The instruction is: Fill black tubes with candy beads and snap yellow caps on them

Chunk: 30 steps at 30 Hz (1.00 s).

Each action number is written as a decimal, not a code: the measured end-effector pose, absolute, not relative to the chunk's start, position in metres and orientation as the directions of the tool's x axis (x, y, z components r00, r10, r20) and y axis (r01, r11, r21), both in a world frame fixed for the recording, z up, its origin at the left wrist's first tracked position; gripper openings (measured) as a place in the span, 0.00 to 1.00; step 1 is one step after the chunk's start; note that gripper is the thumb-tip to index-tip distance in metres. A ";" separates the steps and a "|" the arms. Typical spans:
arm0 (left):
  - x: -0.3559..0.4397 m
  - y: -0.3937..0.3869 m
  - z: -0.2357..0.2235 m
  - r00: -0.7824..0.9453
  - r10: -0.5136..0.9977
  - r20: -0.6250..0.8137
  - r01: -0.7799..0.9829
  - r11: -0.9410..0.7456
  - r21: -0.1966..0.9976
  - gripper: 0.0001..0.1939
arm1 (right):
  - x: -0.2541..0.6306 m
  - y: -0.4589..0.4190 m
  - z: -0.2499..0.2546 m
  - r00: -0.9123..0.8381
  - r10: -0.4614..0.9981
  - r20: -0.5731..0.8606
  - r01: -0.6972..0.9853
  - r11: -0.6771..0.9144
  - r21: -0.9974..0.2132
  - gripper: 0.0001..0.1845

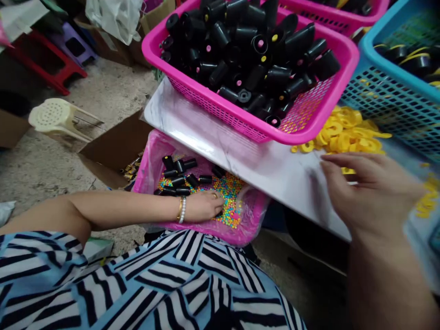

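Observation:
My left hand (pixel 203 206), with bracelets at the wrist, is down inside a pink tub (pixel 254 228) lined with clear plastic. Its fingers are curled round a dark piece, mostly hidden, that looks like a black plastic tube (pixel 219 213). Small multicoloured beads (pixel 228 192) surround the fingertips, and several black tubes (pixel 178 180) lie on them beyond the hand. Somewhat blurred, my right hand (pixel 369 192) hovers by a pile of yellow ring-shaped pieces (pixel 347 130) on the table. Its thumb and forefinger tips come together; anything between them cannot be made out.
A pink basket (pixel 220 110) heaped with black tubes stands on the white table (pixel 268 162). At right is a blue basket (pixel 395 82) holding black and yellow pieces. A cardboard box (pixel 110 149) stands left of the tub, with a cream stool (pixel 55 117) farther left.

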<state>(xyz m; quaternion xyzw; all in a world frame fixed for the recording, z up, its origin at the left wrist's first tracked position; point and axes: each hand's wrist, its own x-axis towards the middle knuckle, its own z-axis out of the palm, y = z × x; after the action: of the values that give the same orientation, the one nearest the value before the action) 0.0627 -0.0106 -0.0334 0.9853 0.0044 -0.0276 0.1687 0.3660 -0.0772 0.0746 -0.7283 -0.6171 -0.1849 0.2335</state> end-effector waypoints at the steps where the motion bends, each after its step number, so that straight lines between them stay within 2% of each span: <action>1: 0.065 -0.016 -0.035 0.998 -0.037 -0.058 -0.015 -0.940 0.341 0.11 | 0.361 -0.074 0.071 0.106 0.814 0.571 0.994 -0.078 -0.073 0.13; 4: 0.070 -0.021 -0.035 0.994 -0.079 -0.072 -0.047 -0.926 0.374 0.09 | 0.347 -0.067 0.063 0.024 0.836 0.548 0.999 0.003 -0.047 0.13; 6: 0.070 -0.014 -0.033 0.996 -0.023 -0.091 0.023 -0.877 0.480 0.07 | 0.345 -0.065 0.062 0.016 0.862 0.506 0.998 0.014 -0.057 0.15; 9: 0.068 0.004 -0.025 0.979 0.121 -0.163 0.203 -0.646 0.736 0.15 | 0.349 -0.064 0.065 -0.016 0.910 0.414 0.996 0.051 -0.073 0.20; 11: 0.068 0.014 -0.016 0.955 0.181 -0.237 0.295 -0.466 0.834 0.20 | 0.354 -0.063 0.068 -0.039 0.933 0.358 0.992 0.079 -0.100 0.18; 13: 0.070 0.019 -0.006 0.933 0.192 -0.304 0.353 -0.330 0.876 0.21 | 0.360 -0.059 0.069 -0.006 0.925 0.381 0.995 0.044 -0.091 0.16; 15: 0.073 0.020 0.004 0.934 0.183 -0.308 0.346 -0.242 0.906 0.21 | 0.367 -0.054 0.068 0.053 0.877 0.478 0.999 -0.042 -0.035 0.18; 18: 0.077 0.020 0.013 0.967 0.192 -0.170 0.216 -0.252 0.943 0.20 | 0.380 -0.048 0.065 0.062 0.823 0.565 0.993 -0.110 0.052 0.20; 20: 0.077 0.020 0.015 0.978 0.203 -0.042 0.123 -0.403 0.907 0.18 | 0.388 -0.050 0.065 0.037 0.821 0.570 0.987 -0.119 0.107 0.20; 22: 0.077 0.020 0.010 0.985 0.168 0.035 0.081 -0.637 0.767 0.14 | 0.395 -0.057 0.066 0.006 0.809 0.587 0.981 -0.117 0.152 0.19; 24: 0.076 0.017 0.002 0.995 0.093 0.034 0.058 -0.829 0.557 0.08 | 0.400 -0.069 0.069 -0.018 0.781 0.624 0.982 -0.104 0.159 0.17; 26: 0.075 0.009 -0.009 1.000 0.012 -0.010 0.015 -0.907 0.422 0.06 | 0.402 -0.081 0.071 -0.021 0.747 0.664 0.985 -0.099 0.143 0.16; 28: 0.074 -0.001 -0.019 0.998 -0.041 -0.043 -0.020 -0.912 0.409 0.07 | 0.400 -0.091 0.074 -0.001 0.723 0.691 0.984 -0.124 0.131 0.15; 30: 0.074 -0.011 -0.027 0.996 -0.063 -0.061 -0.030 -0.895 0.444 0.06 | 0.397 -0.100 0.076 0.029 0.710 0.704 0.983 -0.146 0.107 0.15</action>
<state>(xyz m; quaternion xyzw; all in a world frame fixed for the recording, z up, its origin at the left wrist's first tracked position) 0.0742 -0.0106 -0.0266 0.9728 -0.0239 -0.0367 0.2276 0.3967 -0.0998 0.0764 -0.6852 -0.6179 -0.3221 0.2121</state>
